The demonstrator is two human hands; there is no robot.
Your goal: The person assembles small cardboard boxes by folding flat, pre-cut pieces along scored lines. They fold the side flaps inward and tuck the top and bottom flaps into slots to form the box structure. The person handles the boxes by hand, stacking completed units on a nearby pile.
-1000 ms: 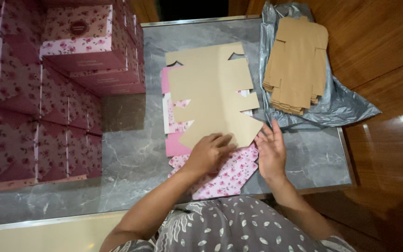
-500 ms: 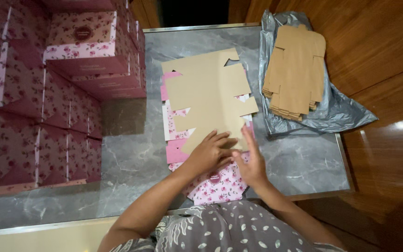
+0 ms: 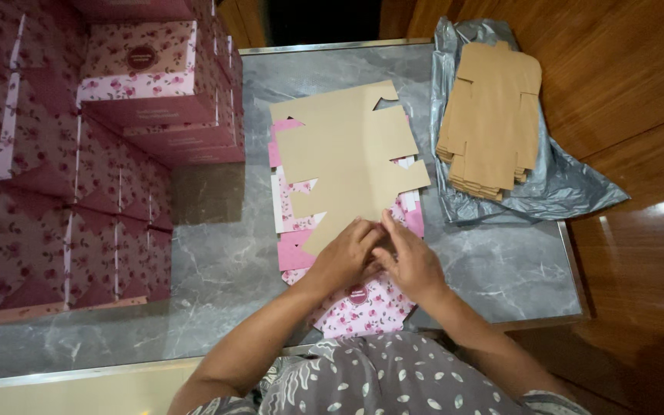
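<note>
Brown cardboard sheet (image 3: 347, 165) pinched at its near edge by left hand (image 3: 345, 257) and right hand (image 3: 409, 265), fingertips meeting. Pink floral box blanks (image 3: 359, 303) underneath, mostly covered. Bare marble table (image 3: 224, 269) left of grip; flat stack (image 3: 489, 123) far right.

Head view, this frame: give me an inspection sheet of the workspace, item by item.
Surface: grey marble-look table with a metal edge, partly covered.
Job's things: flat unfolded box blank, brown side up, pink floral print showing at its edges.
Clutter: stack of brown flat blanks on a grey plastic bag, right; assembled pink floral boxes stacked left.
Grips: left hand and right hand pressed together on the blank's near edge, fingers bent.
Cables: nothing seen.
Surroundings: wooden floor beyond the table; patterned grey garment at the bottom.
</note>
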